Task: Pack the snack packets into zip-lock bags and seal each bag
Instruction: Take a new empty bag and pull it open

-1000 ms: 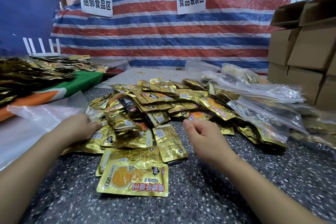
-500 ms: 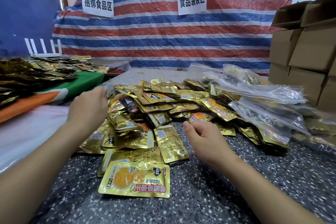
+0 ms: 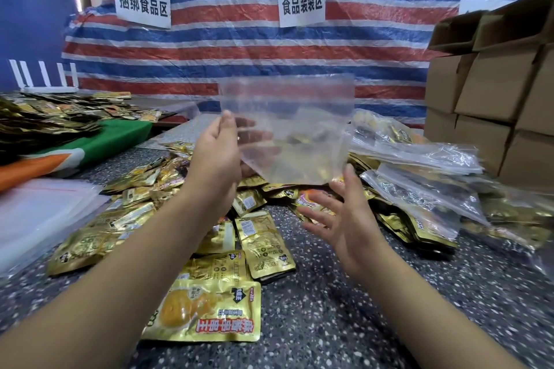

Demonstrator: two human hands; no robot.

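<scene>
Our left hand (image 3: 216,149) is pinching the left edge of an empty clear zip-lock bag (image 3: 292,132), holding it up above the heap of gold snack packets (image 3: 209,249). Our right hand (image 3: 344,219) is hovering just below the bag's lower right corner, fingers spread and gripping nothing.
</scene>
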